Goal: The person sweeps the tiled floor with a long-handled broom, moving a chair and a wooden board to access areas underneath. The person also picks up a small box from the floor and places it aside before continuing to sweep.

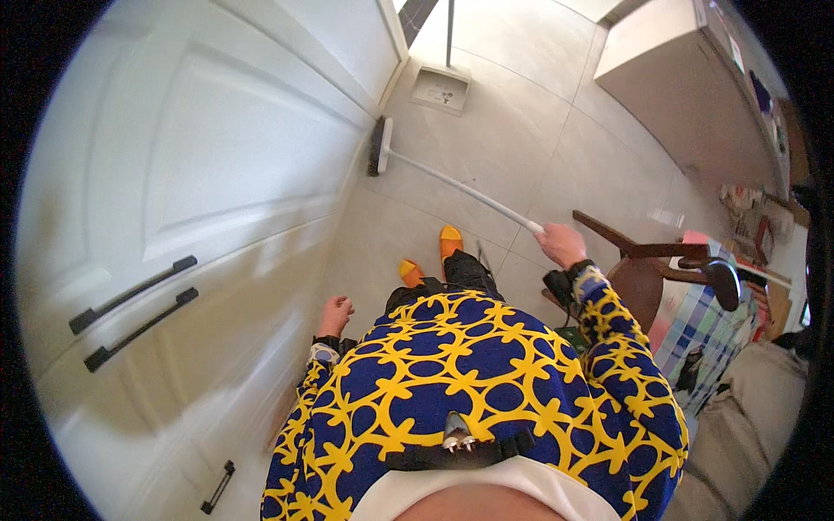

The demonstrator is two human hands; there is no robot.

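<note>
My right hand (561,245) is closed around the pale handle of a broom (462,187). The handle runs up and left to the broom head (380,146), whose dark bristles lie against the foot of the white cabinet on the left. My left hand (336,316) hangs at my left side beside the cabinet, holding nothing visible, with its fingers loosely curled. Beyond the broom head, a long-handled dustpan (440,88) rests on the tiled floor, with a little dark debris in it. Small dark specks lie on the tiles near the broom handle.
White cabinet doors (247,143) with black handles line the left. A dark wooden chair (635,286) stands close to my right arm, beside plaid cloth (704,325). A pale box-like piece of furniture (677,91) is at the upper right. My feet in orange footwear (450,242) are below the broom.
</note>
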